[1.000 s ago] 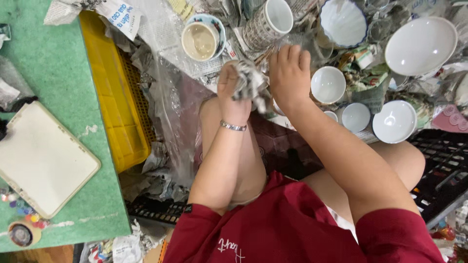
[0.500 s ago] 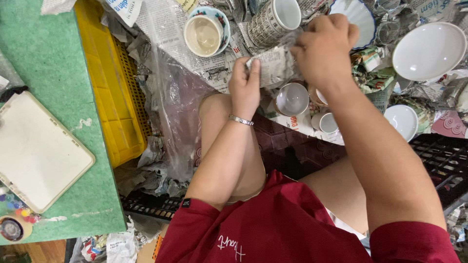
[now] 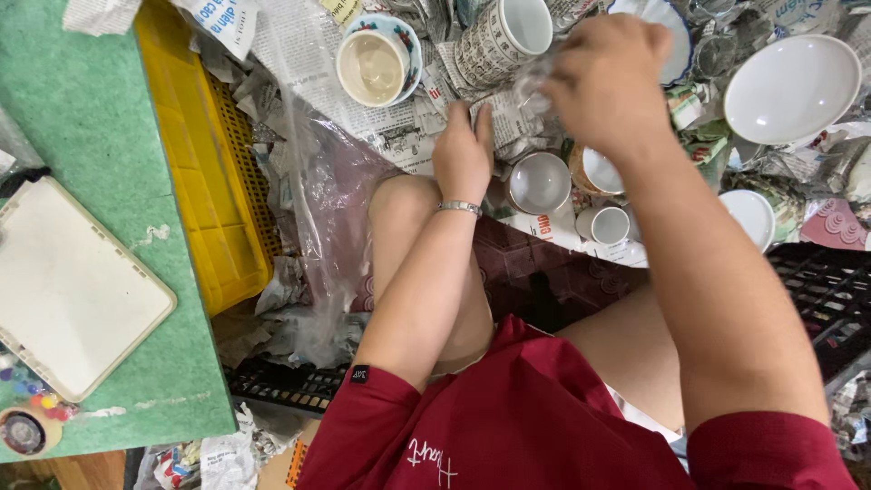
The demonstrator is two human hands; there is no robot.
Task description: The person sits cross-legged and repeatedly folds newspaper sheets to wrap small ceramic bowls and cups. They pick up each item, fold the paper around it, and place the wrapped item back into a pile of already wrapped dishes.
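Head view looks straight down on a person in a dark red shirt, seated with bare knees over a floor spread with newspaper (image 3: 399, 136) and crockery. The left hand (image 3: 463, 154), a metal bracelet (image 3: 460, 207) on its wrist, lies flat with the fingers pressed together on the paper, its fingertips at a crumpled wad of newspaper and clear film (image 3: 531, 95); it looks to be steadying the sheet. The right hand (image 3: 603, 77) is raised above that wad with its fingers curled down over it, seemingly pinching the wrapping, though the fingertips are hidden and blurred, so what exactly is gripped cannot be told. Just below the hands stand a small white cup (image 3: 538, 181), another cup (image 3: 601, 171) half under the right wrist, and a third small cup (image 3: 606, 223), all upright and close together within easy reach. Past the left hand's fingertips a patterned mug (image 3: 504, 36) lies tilted on the paper, near a cream bowl on a floral saucer (image 3: 376, 63). A wide white bowl (image 3: 789, 86) sits towards the right edge of the paper. A yellow crate (image 3: 204, 181) borders the paper on the left, beside a green worktop (image 3: 82, 127) carrying a white tray (image 3: 68, 286).
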